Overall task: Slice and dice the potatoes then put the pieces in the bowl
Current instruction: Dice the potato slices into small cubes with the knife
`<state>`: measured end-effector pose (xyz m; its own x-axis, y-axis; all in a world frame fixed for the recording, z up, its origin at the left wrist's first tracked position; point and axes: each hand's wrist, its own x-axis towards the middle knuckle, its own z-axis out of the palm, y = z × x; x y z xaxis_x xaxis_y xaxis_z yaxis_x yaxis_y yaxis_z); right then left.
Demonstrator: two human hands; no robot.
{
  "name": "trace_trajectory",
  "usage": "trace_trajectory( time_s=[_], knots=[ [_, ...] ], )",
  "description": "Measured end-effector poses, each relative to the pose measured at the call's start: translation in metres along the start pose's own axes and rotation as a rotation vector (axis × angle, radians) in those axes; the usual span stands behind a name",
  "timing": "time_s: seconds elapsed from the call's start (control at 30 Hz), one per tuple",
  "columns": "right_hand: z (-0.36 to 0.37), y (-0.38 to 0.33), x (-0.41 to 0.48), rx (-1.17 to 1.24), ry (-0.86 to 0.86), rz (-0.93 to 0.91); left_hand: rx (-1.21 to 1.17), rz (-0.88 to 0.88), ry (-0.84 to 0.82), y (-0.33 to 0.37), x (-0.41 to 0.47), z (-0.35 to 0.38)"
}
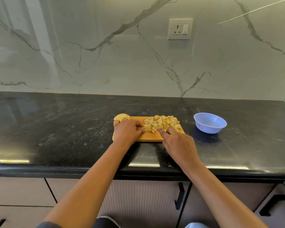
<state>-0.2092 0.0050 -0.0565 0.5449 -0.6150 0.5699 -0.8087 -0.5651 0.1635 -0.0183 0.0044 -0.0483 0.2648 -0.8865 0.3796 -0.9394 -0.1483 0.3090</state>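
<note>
Black countertop (56, 129), items left to right: uncut potato piece (121, 117) at the 10 o'clock corner of the wooden cutting board (148, 137); left hand (127, 131) — fingers bent and pressed together, tips against the 9 o'clock edge of the diced potato pile (162, 123), which lies on the board's right half; whether they pinch any piece cannot be told. Right hand (178, 143) at the pile's 5 o'clock — forefinger straight, set apart from the others, tips touching the dice. Blue bowl (210, 123), upright, at the board's 3 o'clock, apart from it.
</note>
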Motion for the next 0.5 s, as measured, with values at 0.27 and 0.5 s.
trace_trajectory(
  time_s=[0.27, 0.5],
  knots=[
    [0.011, 0.032, 0.004, 0.193, 0.036, 0.270, -0.221, 0.073, -0.076, 0.012, 0.025, 0.007],
    [0.011, 0.033, 0.005, 0.353, 0.040, 0.383, -0.223, 0.164, -0.243, 0.022, 0.022, 0.006]
  ],
)
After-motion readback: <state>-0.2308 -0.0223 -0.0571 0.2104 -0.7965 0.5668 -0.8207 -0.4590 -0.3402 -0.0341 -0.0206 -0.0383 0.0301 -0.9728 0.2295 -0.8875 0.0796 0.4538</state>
